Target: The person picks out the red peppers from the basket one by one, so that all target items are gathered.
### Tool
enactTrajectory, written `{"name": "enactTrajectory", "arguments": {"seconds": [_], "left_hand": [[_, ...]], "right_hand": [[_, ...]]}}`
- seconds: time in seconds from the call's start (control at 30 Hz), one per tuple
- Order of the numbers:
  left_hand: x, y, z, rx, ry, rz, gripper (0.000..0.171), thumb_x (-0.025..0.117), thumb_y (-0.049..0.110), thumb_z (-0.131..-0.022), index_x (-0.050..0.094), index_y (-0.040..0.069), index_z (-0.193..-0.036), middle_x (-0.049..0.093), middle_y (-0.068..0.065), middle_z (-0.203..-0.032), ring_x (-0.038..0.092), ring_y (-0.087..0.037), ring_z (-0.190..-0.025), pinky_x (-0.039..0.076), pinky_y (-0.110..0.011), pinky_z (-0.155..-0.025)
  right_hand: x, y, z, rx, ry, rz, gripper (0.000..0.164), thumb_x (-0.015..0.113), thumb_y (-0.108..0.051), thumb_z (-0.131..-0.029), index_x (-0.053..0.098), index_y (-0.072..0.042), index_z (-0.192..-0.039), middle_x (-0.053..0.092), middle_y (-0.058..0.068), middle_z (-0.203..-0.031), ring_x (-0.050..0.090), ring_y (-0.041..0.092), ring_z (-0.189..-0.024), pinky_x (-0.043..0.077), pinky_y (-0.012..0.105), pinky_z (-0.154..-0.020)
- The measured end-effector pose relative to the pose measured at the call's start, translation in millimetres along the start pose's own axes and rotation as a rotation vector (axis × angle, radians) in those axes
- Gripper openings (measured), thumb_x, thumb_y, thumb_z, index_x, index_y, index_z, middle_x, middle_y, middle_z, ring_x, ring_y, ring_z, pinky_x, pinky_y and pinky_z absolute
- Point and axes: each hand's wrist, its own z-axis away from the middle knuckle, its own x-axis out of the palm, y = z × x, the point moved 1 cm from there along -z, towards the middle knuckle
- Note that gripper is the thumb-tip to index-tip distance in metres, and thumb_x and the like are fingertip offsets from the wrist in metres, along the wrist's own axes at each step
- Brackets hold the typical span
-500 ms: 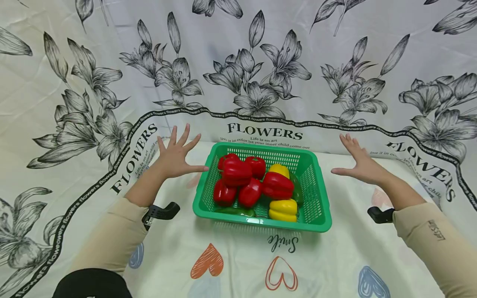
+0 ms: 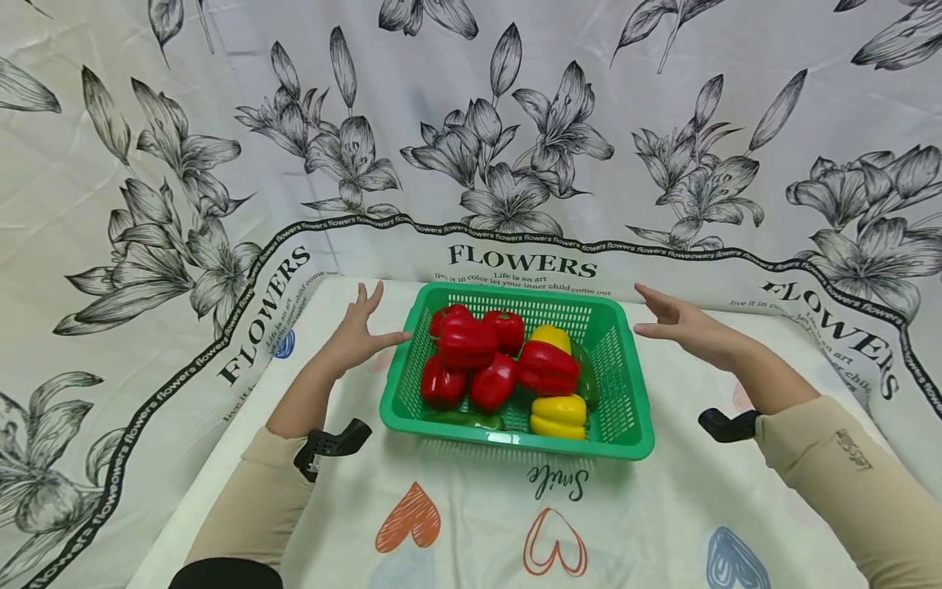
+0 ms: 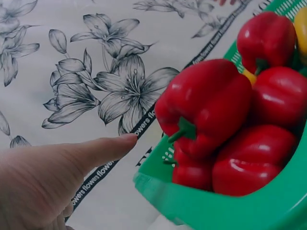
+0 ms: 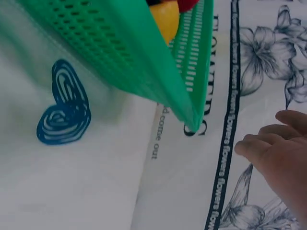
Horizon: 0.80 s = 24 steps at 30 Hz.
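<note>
A green plastic basket (image 2: 515, 442) stands on the cloth, holding several red bell peppers (image 2: 467, 342), yellow bell peppers (image 2: 559, 415) and dark green peppers (image 2: 585, 376). My left hand (image 2: 353, 335) is at the basket's left side, fingers extended and thumb reaching toward the rim. In the left wrist view, that thumb (image 3: 105, 148) points at the basket corner beside a red pepper with a green stem (image 3: 206, 105). Off the right side hovers my right hand (image 2: 684, 327), its fingers stretched out and nothing in it. The right wrist view shows its fingers (image 4: 259, 143) beside the basket's corner.
A white cloth printed with hearts (image 2: 408, 517) lies under the basket. Behind it rises a curtain with black flower drawings (image 2: 508, 155). Each wrist wears a black camera mount (image 2: 728, 425). A dark round object (image 2: 224, 574) shows at the bottom edge.
Both hands have moved inward toward the basket, the right one leftward and the left one slightly rightward. Their spread fingers have drawn closer together. The basket and peppers stay in place.
</note>
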Motion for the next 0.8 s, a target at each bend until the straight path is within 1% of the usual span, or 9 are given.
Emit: {"name": "enactTrajectory", "arguments": {"seconds": [0.07, 0.13, 0.27, 0.33, 0.5, 0.6, 0.73, 0.8], "left_hand": [[5.4, -1.8, 2.7, -0.005, -0.015, 0.111, 0.098, 0.066, 0.041, -0.083, -0.003, 0.026, -0.15, -0.019, -0.005, -0.156, -0.012, -0.038, -0.143, 0.01, -0.069, -0.105], [11.4, -3.0, 5.2, 0.001, -0.016, 0.179, 0.097, 0.067, 0.037, -0.083, -0.002, 0.027, -0.15, -0.016, -0.004, -0.157, -0.008, -0.036, -0.144, 0.011, -0.067, -0.107], [22.4, -3.9, 9.9, 0.011, 0.003, 0.256, 0.093, 0.066, 0.034, -0.085, 0.001, 0.027, -0.151, -0.008, -0.003, -0.158, -0.003, -0.035, -0.145, 0.014, -0.064, -0.108], [26.9, -4.9, 12.6, -0.002, 0.012, 0.291, 0.09, 0.065, 0.032, -0.086, 0.003, 0.026, -0.151, -0.004, -0.004, -0.158, 0.001, -0.035, -0.145, 0.015, -0.063, -0.109], [38.2, -7.8, 19.6, -0.054, 0.014, 0.39, 0.084, 0.062, 0.028, -0.089, 0.005, 0.025, -0.151, 0.003, -0.006, -0.158, 0.012, -0.035, -0.144, 0.026, -0.057, -0.107], [45.2, -8.9, 23.2, -0.054, 0.025, 0.444, 0.082, 0.061, 0.024, -0.089, 0.007, 0.022, -0.151, 0.005, -0.007, -0.158, 0.013, -0.035, -0.143, 0.029, -0.053, -0.107], [53.8, -7.7, 28.2, -0.046, 0.036, 0.509, 0.081, 0.061, 0.02, -0.089, 0.009, 0.022, -0.151, 0.007, -0.007, -0.158, 0.019, -0.035, -0.142, 0.039, -0.048, -0.1], [57.7, -6.8, 30.2, -0.048, 0.032, 0.556, 0.081, 0.061, 0.018, -0.089, 0.01, 0.023, -0.151, 0.007, -0.006, -0.158, 0.026, -0.035, -0.14, 0.045, -0.047, -0.094]], "right_hand": [[4, -2, -3, -0.014, -0.019, -0.036, 0.083, 0.055, -0.022, -0.093, -0.003, -0.011, -0.151, -0.01, 0.018, -0.156, -0.008, 0.044, -0.141, 0.004, 0.068, -0.106], [8, -4, -6, -0.021, -0.04, -0.075, 0.081, 0.055, -0.021, -0.093, -0.001, -0.009, -0.151, -0.007, 0.018, -0.156, -0.007, 0.043, -0.142, 0.004, 0.066, -0.107], [18, -8, -13, -0.026, -0.082, -0.149, 0.078, 0.054, -0.02, -0.093, 0.003, -0.006, -0.15, -0.002, 0.017, -0.157, -0.003, 0.039, -0.143, 0.005, 0.061, -0.111], [23, -10, -17, -0.027, -0.108, -0.171, 0.076, 0.054, -0.02, -0.094, 0.006, -0.004, -0.15, 0.001, 0.016, -0.157, -0.001, 0.037, -0.144, 0.006, 0.058, -0.112], [33, -13, -25, -0.019, -0.18, -0.177, 0.075, 0.055, -0.022, -0.093, 0.009, -0.001, -0.149, 0.005, 0.018, -0.156, 0.001, 0.038, -0.144, 0.009, 0.057, -0.112], [38, -14, -29, 0.001, -0.2, -0.18, 0.076, 0.056, -0.023, -0.092, 0.01, -0.001, -0.149, 0.006, 0.02, -0.156, 0.003, 0.039, -0.143, 0.01, 0.057, -0.112], [45, -12, -34, 0.051, -0.209, -0.229, 0.075, 0.056, -0.022, -0.092, 0.013, 0.0, -0.148, 0.01, 0.02, -0.156, 0.007, 0.039, -0.143, 0.011, 0.056, -0.112], [49, -11, -37, 0.076, -0.212, -0.255, 0.074, 0.056, -0.022, -0.092, 0.014, 0.0, -0.148, 0.012, 0.02, -0.155, 0.01, 0.039, -0.143, 0.011, 0.055, -0.113]]}}
